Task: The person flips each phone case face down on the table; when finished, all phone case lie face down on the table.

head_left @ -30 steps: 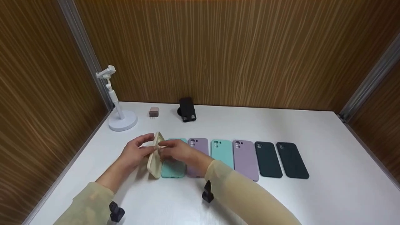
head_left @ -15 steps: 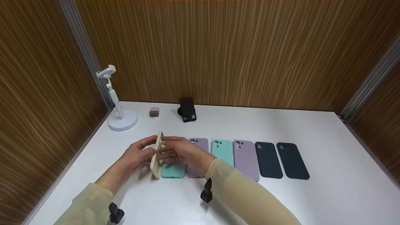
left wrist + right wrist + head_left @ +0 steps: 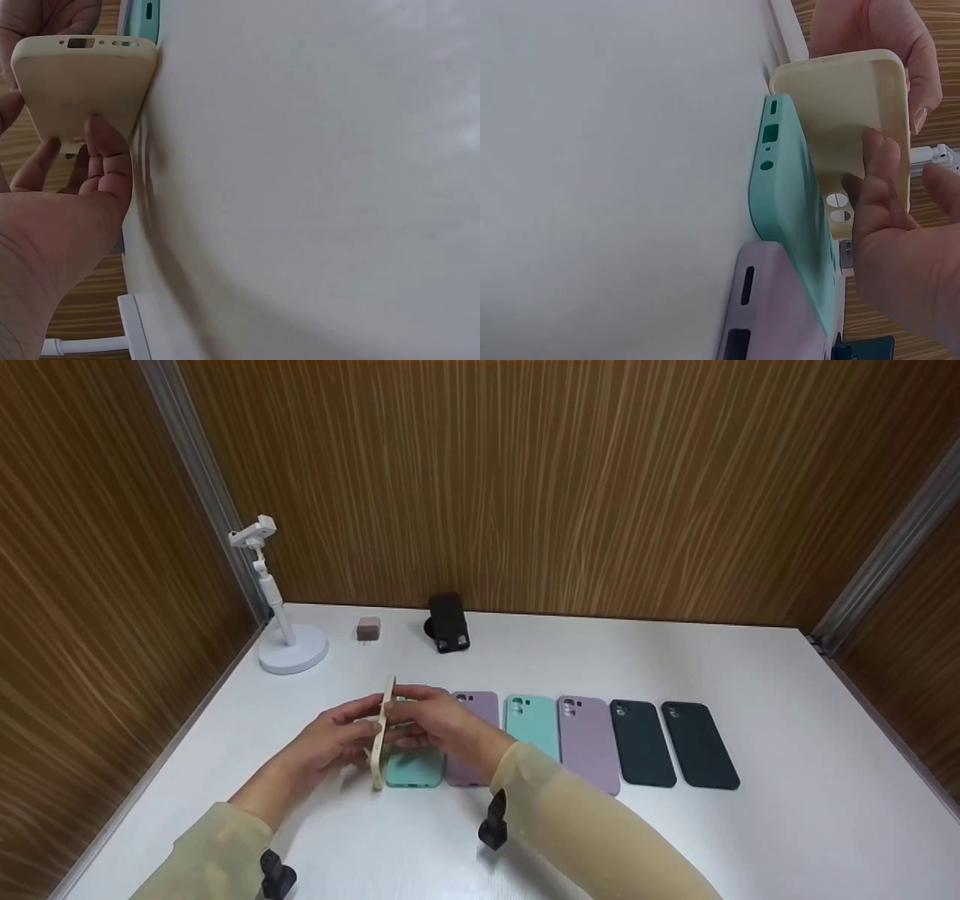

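A cream phone case (image 3: 381,739) is held upright on its long edge at the left end of a row of cases. My left hand (image 3: 334,735) grips it from the left, its fingers against the outer back of the case (image 3: 86,90). From the right, my right hand (image 3: 446,724) holds the same case, with fingertips inside the hollow face (image 3: 836,112) near the camera holes. A mint phone case (image 3: 415,769) lies just below the right hand, partly covered by it.
Beyond it lie a purple case (image 3: 476,712), another mint case (image 3: 531,727), another purple case (image 3: 589,742) and two dark cases (image 3: 643,742). Behind stand a white phone stand (image 3: 292,649), a pink charger plug (image 3: 368,628) and a black phone case (image 3: 450,622).
The cream case has turned more edge-on and shifted slightly right. My right fingers have spread along its inner face, and the left hand has followed to the right.
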Motion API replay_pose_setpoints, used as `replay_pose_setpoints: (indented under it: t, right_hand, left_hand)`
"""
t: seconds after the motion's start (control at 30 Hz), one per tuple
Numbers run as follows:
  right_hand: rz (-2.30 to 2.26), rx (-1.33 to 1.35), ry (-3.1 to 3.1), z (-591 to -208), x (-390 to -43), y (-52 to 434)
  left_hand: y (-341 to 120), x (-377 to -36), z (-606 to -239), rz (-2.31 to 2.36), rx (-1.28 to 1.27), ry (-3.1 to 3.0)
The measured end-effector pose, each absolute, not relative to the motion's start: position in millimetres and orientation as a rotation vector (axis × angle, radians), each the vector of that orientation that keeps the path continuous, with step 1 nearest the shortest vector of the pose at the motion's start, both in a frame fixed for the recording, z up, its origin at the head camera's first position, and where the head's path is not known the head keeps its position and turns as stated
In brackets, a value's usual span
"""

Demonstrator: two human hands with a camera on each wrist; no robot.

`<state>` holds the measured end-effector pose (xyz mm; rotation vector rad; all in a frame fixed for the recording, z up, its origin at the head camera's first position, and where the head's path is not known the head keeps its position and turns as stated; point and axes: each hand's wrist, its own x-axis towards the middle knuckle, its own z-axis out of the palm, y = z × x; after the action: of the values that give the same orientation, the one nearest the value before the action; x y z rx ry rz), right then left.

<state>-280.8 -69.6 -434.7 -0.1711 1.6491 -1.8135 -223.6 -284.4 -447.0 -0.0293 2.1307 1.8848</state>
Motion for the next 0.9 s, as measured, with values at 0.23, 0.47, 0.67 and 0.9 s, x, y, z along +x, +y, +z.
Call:
replay_pose_setpoints:
  t: [0.23, 0.47, 0.67, 0.9]
  right_hand:
    - [-1.807, -0.143, 1.710, -436.8, -279.7, -71.6]
    - [-1.813, -0.074, 1.734, -437.6, -280.7, -72.0]
    - [-1.865, -0.082, 1.712, -436.2, -280.0, -73.1]
    - [-1.937, -0.139, 1.636, -435.0, -280.0, -74.7]
  left_hand:
    - [-286.2, -222.9, -450.8, 1.863, 0.077, 2.113]
    - [-285.5, -224.2, -452.2, 1.870, 0.101, 2.111]
    - [-286.8, -225.0, -448.0, 1.859, 0.027, 2.185]
    - [-291.9, -227.9, -446.8, 1.881, -0.097, 2.201]
